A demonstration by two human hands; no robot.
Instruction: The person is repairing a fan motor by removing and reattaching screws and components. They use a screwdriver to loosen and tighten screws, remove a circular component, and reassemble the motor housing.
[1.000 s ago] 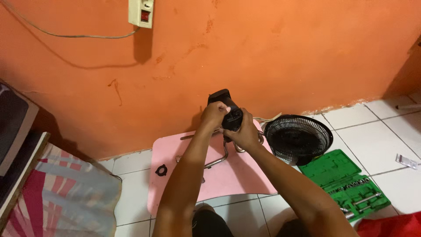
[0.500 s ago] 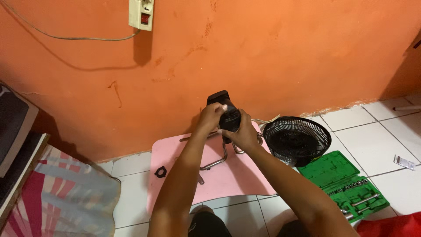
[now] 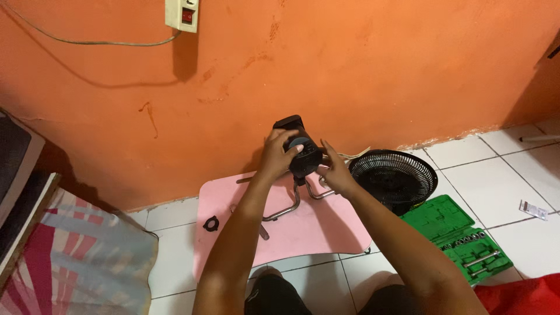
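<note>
Black fan motor (image 3: 302, 149) sits between left hand (image 3: 279, 153) and right hand (image 3: 335, 172).

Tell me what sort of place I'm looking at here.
Probably a room at home, used for repairs: white tiled floor, orange wall, striped bedding, and a green socket set case beside a fan grille.

Pink low table (image 3: 233, 201) on white tiled floor (image 3: 490, 192): metal stand (image 3: 286, 211), black ring (image 3: 210, 223).
</note>
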